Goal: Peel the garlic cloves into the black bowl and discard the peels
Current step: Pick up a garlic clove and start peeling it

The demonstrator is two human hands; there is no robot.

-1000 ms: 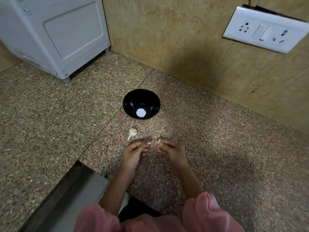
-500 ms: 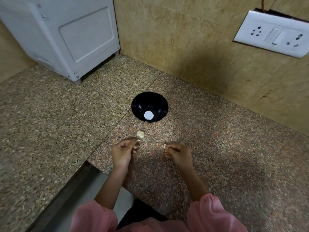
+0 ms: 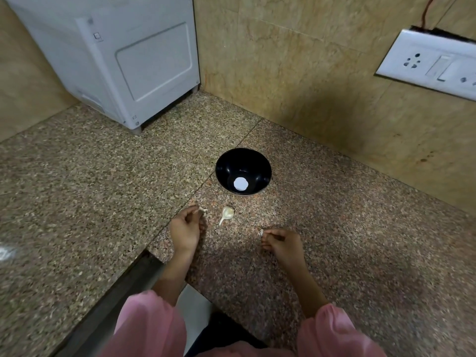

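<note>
Counter [image 3: 334, 240] speckled; bowl [image 3: 243, 161] beyond. Your left hand [image 3: 185, 229] and right hand [image 3: 282, 244] are pinched narrow. Clove [image 3: 227, 213] lies unheld near the bowl. Each pinch holds a pale scrap [image 3: 203, 209]. Risk: dropped scraps vanish against the speckle or flick into the bowl.

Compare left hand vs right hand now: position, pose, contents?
Left hand sits farther forward, left of the loose garlic clove; right hand sits nearer the person, right of it. Left hand overlaps the counter seam; right hand is wholly over the redder slab. Shared: curled fingers, each pinching a pale bit: left bit, right bit.
</note>
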